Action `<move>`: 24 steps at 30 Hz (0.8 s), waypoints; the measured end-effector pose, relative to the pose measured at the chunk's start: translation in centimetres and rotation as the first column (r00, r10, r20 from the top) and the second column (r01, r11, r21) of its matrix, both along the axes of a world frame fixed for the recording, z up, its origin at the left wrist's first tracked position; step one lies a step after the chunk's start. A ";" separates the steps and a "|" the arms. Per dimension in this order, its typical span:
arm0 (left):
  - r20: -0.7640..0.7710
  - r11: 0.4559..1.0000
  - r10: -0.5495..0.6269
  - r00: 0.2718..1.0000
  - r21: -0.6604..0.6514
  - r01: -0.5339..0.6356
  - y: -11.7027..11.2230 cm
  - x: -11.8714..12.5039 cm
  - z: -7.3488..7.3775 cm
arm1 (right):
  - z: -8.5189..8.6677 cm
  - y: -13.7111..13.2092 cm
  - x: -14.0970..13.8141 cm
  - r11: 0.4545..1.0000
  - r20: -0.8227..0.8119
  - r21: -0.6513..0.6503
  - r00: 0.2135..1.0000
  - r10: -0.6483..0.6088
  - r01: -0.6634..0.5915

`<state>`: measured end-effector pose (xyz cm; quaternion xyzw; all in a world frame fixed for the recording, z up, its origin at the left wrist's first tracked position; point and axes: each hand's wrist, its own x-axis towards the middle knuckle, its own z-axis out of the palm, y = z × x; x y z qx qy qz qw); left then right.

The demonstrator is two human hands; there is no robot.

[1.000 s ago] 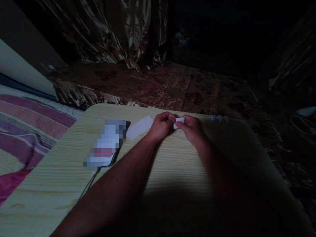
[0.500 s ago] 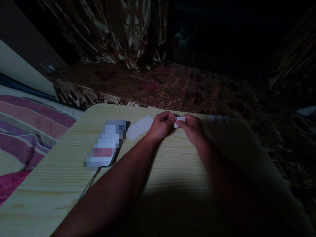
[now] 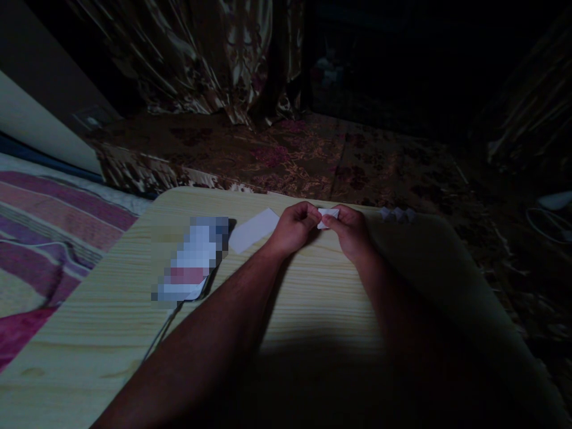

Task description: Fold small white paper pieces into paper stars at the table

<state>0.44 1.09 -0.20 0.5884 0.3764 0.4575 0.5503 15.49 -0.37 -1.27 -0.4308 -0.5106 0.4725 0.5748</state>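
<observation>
A small folded piece of white paper (image 3: 328, 218) is held between my two hands near the far edge of the wooden table (image 3: 322, 286). My left hand (image 3: 295, 226) pinches its left side with thumb and fingertips. On the other side, my right hand (image 3: 351, 229) grips it, the thumb lying across its face. Creases show on the paper, but its lower side is hidden by the fingers. A flat white sheet of paper (image 3: 254, 230) lies just left of my left hand. Three small folded paper pieces (image 3: 397, 214) sit in a row to the right of my right hand.
A phone-like device (image 3: 194, 262), its screen blurred out, lies on the left of the table with a cable (image 3: 156, 342) running from it. Beyond the far edge is a ledge with patterned cloth (image 3: 268, 155). A striped bed cover (image 3: 44, 226) is at the left.
The folded paper has shifted very slightly to the right and up, and turned a little in my fingers. My right hand moved a touch with it; my left hand is nearly still.
</observation>
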 end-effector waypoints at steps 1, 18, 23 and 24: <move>-0.004 1.000 0.000 1.000 0.015 0.000 0.0 0.0 0.0 | -0.1 0.1 0.0 1.000 -0.011 0.002 1.000 -0.007 0.007; 0.031 0.999 0.030 0.999 -0.015 -0.029 -0.1 0.0 0.2 | 0.0 -0.1 0.2 1.000 0.068 -0.005 0.997 0.025 -0.025; 0.039 1.000 0.015 0.999 -0.027 -0.014 0.2 -0.2 0.0 | 0.0 -0.2 0.1 0.997 0.082 0.001 0.994 0.071 -0.072; 0.041 0.999 0.015 0.999 -0.029 -0.014 0.3 -0.2 0.0 | 0.0 -0.2 0.1 0.997 0.085 0.001 0.993 0.077 -0.078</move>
